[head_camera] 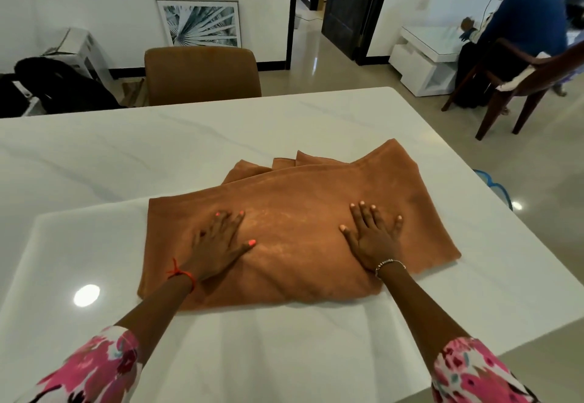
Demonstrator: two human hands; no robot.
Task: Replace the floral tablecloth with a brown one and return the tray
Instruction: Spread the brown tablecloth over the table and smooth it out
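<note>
A folded brown tablecloth [303,200] lies in several layers on the white marble table [126,149], near its front right part. My left hand [218,241] rests flat on the cloth's left half with fingers spread. My right hand [373,235] lies flat on the right half, fingers straight and spread. Neither hand grips the fabric. No floral tablecloth and no tray are in view.
A brown chair [202,75] stands at the table's far side. Dark bags [60,86] and a framed picture [200,24] sit by the back wall. A seated person [518,39] and a wooden chair [531,83] are at the far right. Something with a blue edge [496,184] shows past the table's right edge.
</note>
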